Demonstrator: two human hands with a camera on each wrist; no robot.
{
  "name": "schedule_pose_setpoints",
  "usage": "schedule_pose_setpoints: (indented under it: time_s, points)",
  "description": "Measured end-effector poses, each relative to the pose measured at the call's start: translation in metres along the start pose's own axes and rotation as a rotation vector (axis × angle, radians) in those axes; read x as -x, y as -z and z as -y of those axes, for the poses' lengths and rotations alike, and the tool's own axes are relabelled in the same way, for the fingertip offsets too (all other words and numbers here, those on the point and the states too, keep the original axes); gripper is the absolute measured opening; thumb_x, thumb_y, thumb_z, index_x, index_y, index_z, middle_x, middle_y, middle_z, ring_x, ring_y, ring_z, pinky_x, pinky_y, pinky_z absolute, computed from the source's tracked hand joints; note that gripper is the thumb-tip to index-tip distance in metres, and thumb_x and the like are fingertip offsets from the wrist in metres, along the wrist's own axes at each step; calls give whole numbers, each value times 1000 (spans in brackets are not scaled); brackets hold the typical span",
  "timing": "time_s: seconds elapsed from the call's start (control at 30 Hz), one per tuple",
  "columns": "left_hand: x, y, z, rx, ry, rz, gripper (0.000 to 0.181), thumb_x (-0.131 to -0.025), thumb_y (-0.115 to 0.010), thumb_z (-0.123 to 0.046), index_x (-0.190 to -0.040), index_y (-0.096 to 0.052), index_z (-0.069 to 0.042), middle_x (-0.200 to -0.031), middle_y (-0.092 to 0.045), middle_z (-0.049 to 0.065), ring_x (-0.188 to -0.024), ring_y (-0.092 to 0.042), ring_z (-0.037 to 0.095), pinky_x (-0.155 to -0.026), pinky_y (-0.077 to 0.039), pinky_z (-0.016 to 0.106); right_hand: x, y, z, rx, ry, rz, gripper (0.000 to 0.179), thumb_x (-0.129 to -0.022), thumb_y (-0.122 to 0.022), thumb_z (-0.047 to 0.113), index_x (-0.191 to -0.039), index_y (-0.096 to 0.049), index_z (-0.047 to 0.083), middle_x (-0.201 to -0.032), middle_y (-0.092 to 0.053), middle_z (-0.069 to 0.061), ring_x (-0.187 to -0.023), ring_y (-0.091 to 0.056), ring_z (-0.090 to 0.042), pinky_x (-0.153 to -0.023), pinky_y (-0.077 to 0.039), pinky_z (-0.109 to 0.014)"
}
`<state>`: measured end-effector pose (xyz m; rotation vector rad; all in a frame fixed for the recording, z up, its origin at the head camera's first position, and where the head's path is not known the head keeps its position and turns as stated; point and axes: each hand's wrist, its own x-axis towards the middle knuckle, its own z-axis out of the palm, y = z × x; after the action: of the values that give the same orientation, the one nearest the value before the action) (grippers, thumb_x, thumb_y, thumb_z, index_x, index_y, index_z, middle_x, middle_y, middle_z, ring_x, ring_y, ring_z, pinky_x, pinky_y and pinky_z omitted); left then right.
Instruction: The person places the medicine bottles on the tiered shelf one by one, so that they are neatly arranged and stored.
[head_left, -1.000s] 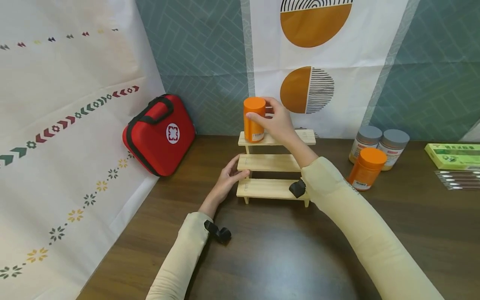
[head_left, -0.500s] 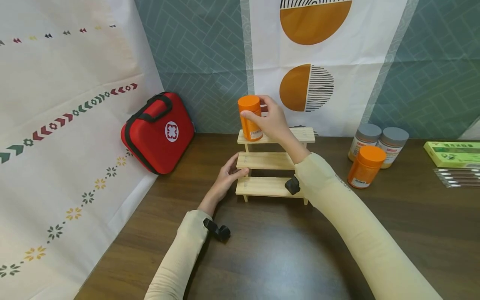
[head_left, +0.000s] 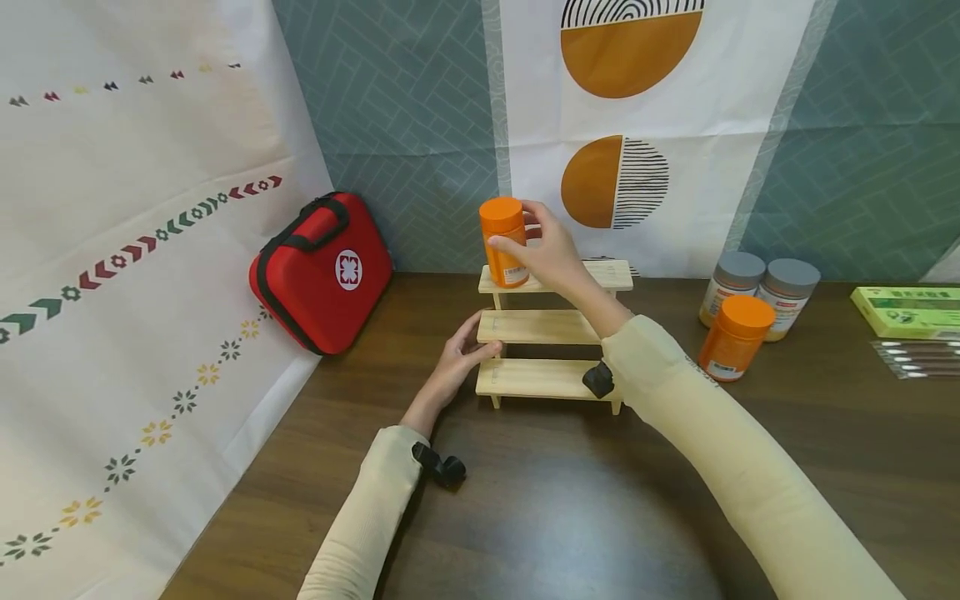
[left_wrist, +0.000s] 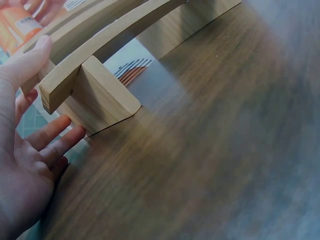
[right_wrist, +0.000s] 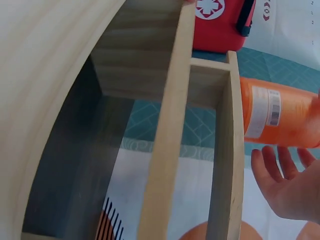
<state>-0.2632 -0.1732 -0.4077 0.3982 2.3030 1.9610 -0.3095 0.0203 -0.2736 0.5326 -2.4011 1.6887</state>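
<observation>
A three-step wooden display stand (head_left: 540, 327) stands on the table. My left hand (head_left: 459, 354) holds its left end at the middle step, with the thumb on the front and the fingers behind. In the left wrist view, fingers of the left hand (left_wrist: 30, 155) reach the stand's side support (left_wrist: 102, 95). My right hand (head_left: 553, 250) grips an orange lidded bottle (head_left: 504, 250), thumb in front and fingers round the back. The bottle leans slightly, its base at the left end of the top step. In the right wrist view, the orange bottle (right_wrist: 285, 110) shows its barcode label beside the top board.
Another orange bottle (head_left: 733, 346) and two grey-lidded jars (head_left: 787, 287) stand to the right. Farther right lie a green box (head_left: 907, 312) and a pack of cotton swabs (head_left: 918, 360). A red first-aid case (head_left: 326, 271) leans at the back left.
The orange bottle in my right hand has shifted slightly left along the top step and gone from upright to a slight lean. My left hand stays at the stand.
</observation>
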Motion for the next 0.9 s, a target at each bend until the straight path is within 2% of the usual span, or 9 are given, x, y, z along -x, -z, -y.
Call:
schedule_pose_setpoints:
  time_s: [0.13,0.47,0.7,0.9]
  points:
    - [-1,-2,-1,9,-1,-7,68,-95,-60,-12,-154,-28,-13,-148,-46,18,-126,-52,33,-105,-42,43,6,10,-3,-6,-7,10,74,-88,-71,36,-149,-35,15,-139,-50,-14,-123,-49,-31,-102,-44,-47]
    - [1,-1,-2,29,14,-10,68,-95,-59,-11,-155,-26,-13,-155,-38,16,-136,-43,38,-113,-33,52,22,25,-10,-30,-35,-23,67,-89,-68,38,-147,-40,17,-137,-53,-13,-125,-50,-29,-103,-45,-46]
    - [1,-2,-1,16,14,-2,69,-94,-60,-14,-155,-27,-15,-151,-43,18,-132,-47,37,-111,-37,49,37,33,-10,-93,-58,-110,54,-92,-65,36,-140,-50,14,-127,-59,-13,-117,-58,-28,-97,-50,-41]
    - [1,-2,-1,25,4,-11,69,-94,-59,-12,-154,-27,-13,-152,-42,17,-131,-48,36,-109,-38,46,49,42,-8,-127,-42,-73,48,-97,-60,30,-140,-49,11,-125,-58,-14,-111,-59,-31,-97,-51,-44]
